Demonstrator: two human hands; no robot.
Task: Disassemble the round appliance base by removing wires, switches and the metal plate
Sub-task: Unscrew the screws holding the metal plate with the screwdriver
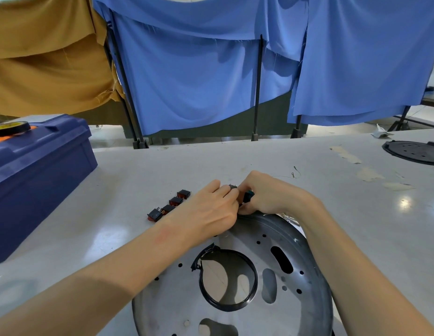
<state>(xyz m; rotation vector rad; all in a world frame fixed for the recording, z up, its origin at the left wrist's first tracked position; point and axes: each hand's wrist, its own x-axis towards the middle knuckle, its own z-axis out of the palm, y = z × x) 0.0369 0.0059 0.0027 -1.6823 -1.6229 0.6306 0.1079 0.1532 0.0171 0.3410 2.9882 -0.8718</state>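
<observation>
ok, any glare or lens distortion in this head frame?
Head view: glare spots on the table, right side; wide-angle lens bows the curtain poles and the table edge; left hand and right hand sharp, the switch they pinch mostly hidden.

No legible text, labels or numbers, marks on switches (pixel 176 200) — too small

Bare forearms converge at frame centre. Left hand (pixel 211 209) and right hand (pixel 266 195) meet, curled fingers apparently pinching a small dark part (pixel 245 196).
</observation>
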